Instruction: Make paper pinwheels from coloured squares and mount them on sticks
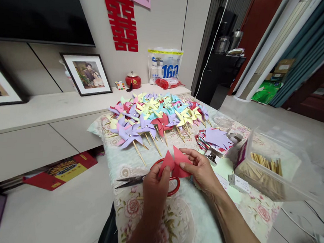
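Note:
A piece of red paper (179, 166) with slits cut into it is held up between both my hands above the table. My left hand (159, 179) pinches its left part, thumb on top. At the right part, my right hand (199, 167) grips it between thumb and fingers. Beneath my left hand lies a pair of scissors (175, 188) with red handles, partly hidden, its dark blades spread and pointing left. Beyond the hands sits a large heap of paper pinwheels (160, 119) on wooden sticks, in purple, yellow, blue, pink and red.
Cut paper sheets (218, 138), purple on top, lie right of the pinwheels. Close by are a small open box (213, 155) of fasteners and a white box (239, 183). A clear plastic bin (261, 178) of wooden sticks stands at the right on the flowered tablecloth (181, 213).

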The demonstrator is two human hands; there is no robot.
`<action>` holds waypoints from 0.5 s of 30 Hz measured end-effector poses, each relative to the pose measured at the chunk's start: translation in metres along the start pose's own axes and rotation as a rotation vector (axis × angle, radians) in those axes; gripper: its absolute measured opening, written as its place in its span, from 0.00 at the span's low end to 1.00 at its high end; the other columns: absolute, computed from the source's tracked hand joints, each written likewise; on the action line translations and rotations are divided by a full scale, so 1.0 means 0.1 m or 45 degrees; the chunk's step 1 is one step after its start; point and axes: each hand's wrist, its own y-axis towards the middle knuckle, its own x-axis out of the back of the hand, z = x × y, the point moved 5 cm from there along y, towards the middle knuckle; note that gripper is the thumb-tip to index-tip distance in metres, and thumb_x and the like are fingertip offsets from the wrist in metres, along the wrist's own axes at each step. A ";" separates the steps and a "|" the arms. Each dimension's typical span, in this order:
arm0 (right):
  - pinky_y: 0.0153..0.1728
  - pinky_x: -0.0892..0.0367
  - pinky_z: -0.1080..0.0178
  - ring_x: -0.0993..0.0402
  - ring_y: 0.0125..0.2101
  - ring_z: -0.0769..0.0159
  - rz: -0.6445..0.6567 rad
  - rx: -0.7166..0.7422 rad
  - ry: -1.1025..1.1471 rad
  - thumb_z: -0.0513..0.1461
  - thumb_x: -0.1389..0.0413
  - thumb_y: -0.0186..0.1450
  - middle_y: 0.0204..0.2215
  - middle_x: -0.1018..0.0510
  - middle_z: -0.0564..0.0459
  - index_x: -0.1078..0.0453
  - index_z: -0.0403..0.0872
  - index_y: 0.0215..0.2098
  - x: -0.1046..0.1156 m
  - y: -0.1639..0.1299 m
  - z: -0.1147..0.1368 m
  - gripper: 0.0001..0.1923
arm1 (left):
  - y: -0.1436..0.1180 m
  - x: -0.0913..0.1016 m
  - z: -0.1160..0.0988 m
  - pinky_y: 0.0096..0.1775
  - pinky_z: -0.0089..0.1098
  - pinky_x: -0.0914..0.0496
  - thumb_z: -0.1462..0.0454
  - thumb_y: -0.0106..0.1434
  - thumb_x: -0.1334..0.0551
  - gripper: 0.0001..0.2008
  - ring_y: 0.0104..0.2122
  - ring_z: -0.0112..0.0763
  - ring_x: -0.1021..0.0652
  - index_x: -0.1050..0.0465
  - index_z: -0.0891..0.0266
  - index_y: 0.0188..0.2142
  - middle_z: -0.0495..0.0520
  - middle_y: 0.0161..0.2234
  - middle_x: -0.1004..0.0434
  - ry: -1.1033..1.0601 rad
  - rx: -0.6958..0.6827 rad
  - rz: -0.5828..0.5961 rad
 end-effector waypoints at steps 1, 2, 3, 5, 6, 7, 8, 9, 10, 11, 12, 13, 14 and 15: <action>0.37 0.29 0.63 0.21 0.34 0.65 -0.007 -0.015 0.008 0.37 0.29 0.49 0.36 0.18 0.53 0.24 0.49 0.47 0.01 0.00 0.00 0.26 | 0.01 0.00 0.02 0.27 0.27 0.36 0.57 0.57 0.35 0.09 0.22 0.28 0.31 0.23 0.60 0.28 0.46 0.22 0.27 -0.100 0.066 -0.015; 0.36 0.29 0.63 0.21 0.33 0.65 -0.012 -0.028 0.015 0.37 0.29 0.49 0.35 0.18 0.54 0.24 0.49 0.47 0.02 0.00 0.00 0.27 | 0.01 -0.01 0.03 0.27 0.27 0.35 0.57 0.56 0.34 0.10 0.23 0.28 0.30 0.23 0.61 0.28 0.46 0.22 0.25 -0.203 0.125 -0.026; 0.36 0.29 0.63 0.22 0.31 0.66 -0.012 -0.042 0.023 0.37 0.29 0.48 0.34 0.18 0.54 0.25 0.49 0.48 0.02 0.00 0.00 0.28 | 0.01 -0.02 0.04 0.29 0.27 0.33 0.57 0.54 0.32 0.10 0.23 0.28 0.28 0.23 0.62 0.29 0.47 0.23 0.23 -0.297 0.172 -0.033; 0.35 0.29 0.63 0.22 0.30 0.66 0.004 -0.070 0.045 0.36 0.29 0.47 0.33 0.19 0.55 0.25 0.49 0.50 0.01 0.00 0.02 0.31 | 0.01 -0.02 0.03 0.30 0.28 0.31 0.57 0.51 0.30 0.12 0.24 0.28 0.26 0.23 0.63 0.30 0.48 0.24 0.21 -0.414 0.223 -0.048; 0.35 0.29 0.63 0.22 0.30 0.66 0.017 -0.086 0.059 0.36 0.29 0.47 0.33 0.19 0.54 0.26 0.49 0.51 0.00 -0.01 0.02 0.32 | 0.01 -0.02 0.03 0.29 0.28 0.31 0.57 0.50 0.29 0.13 0.23 0.28 0.26 0.23 0.63 0.30 0.48 0.24 0.21 -0.441 0.242 -0.048; 0.35 0.29 0.62 0.21 0.30 0.65 0.031 -0.104 0.069 0.36 0.28 0.47 0.33 0.19 0.54 0.26 0.49 0.52 0.00 -0.02 0.03 0.33 | 0.01 -0.02 0.02 0.28 0.28 0.31 0.57 0.50 0.28 0.14 0.23 0.28 0.25 0.23 0.64 0.31 0.48 0.24 0.21 -0.461 0.262 -0.046; 0.35 0.28 0.62 0.21 0.30 0.65 0.046 -0.121 0.074 0.36 0.28 0.47 0.33 0.19 0.54 0.27 0.49 0.53 -0.01 -0.03 0.04 0.34 | 0.01 -0.02 0.02 0.27 0.28 0.31 0.56 0.49 0.28 0.14 0.22 0.28 0.25 0.23 0.64 0.31 0.48 0.23 0.21 -0.476 0.287 -0.039; 0.34 0.28 0.62 0.21 0.29 0.65 0.061 -0.133 0.070 0.36 0.28 0.47 0.32 0.19 0.55 0.27 0.49 0.53 -0.01 -0.04 0.04 0.35 | 0.01 -0.03 0.02 0.26 0.28 0.31 0.56 0.49 0.27 0.15 0.20 0.28 0.26 0.23 0.64 0.32 0.48 0.22 0.21 -0.499 0.313 -0.028; 0.33 0.28 0.63 0.21 0.28 0.65 0.078 -0.144 0.068 0.36 0.28 0.47 0.31 0.19 0.56 0.28 0.49 0.54 -0.02 -0.04 0.05 0.36 | 0.00 -0.03 0.01 0.26 0.28 0.31 0.56 0.49 0.27 0.15 0.20 0.27 0.26 0.23 0.64 0.32 0.47 0.22 0.21 -0.533 0.334 -0.012; 0.33 0.28 0.63 0.21 0.27 0.65 0.096 -0.154 0.076 0.35 0.28 0.47 0.30 0.19 0.56 0.29 0.49 0.55 -0.02 -0.05 0.05 0.37 | 0.00 -0.04 -0.01 0.26 0.28 0.30 0.56 0.49 0.27 0.16 0.20 0.27 0.25 0.23 0.63 0.33 0.47 0.23 0.21 -0.575 0.347 0.012; 0.33 0.28 0.62 0.21 0.27 0.65 0.108 -0.161 0.095 0.35 0.28 0.47 0.29 0.18 0.56 0.30 0.48 0.55 -0.02 -0.05 0.05 0.38 | 0.00 -0.06 -0.03 0.27 0.28 0.30 0.56 0.50 0.27 0.16 0.21 0.28 0.25 0.24 0.63 0.34 0.48 0.24 0.20 -0.619 0.350 0.036; 0.34 0.27 0.62 0.20 0.28 0.64 0.110 -0.163 0.127 0.35 0.28 0.47 0.29 0.18 0.56 0.30 0.48 0.56 -0.03 -0.05 0.05 0.38 | -0.01 -0.07 -0.06 0.28 0.29 0.29 0.56 0.51 0.28 0.16 0.22 0.29 0.23 0.24 0.62 0.34 0.48 0.25 0.20 -0.658 0.348 0.066; 0.36 0.27 0.60 0.19 0.29 0.63 0.098 -0.160 0.167 0.35 0.28 0.47 0.30 0.17 0.55 0.31 0.47 0.56 -0.03 -0.05 0.05 0.39 | -0.01 -0.09 -0.09 0.29 0.29 0.28 0.55 0.52 0.28 0.16 0.25 0.31 0.22 0.24 0.62 0.35 0.50 0.27 0.19 -0.691 0.340 0.099; 0.37 0.26 0.59 0.18 0.30 0.61 0.075 -0.151 0.208 0.35 0.28 0.46 0.31 0.16 0.54 0.31 0.47 0.56 -0.03 -0.04 0.04 0.39 | -0.02 -0.10 -0.12 0.31 0.31 0.27 0.54 0.53 0.29 0.16 0.28 0.33 0.21 0.24 0.62 0.36 0.51 0.29 0.18 -0.721 0.332 0.136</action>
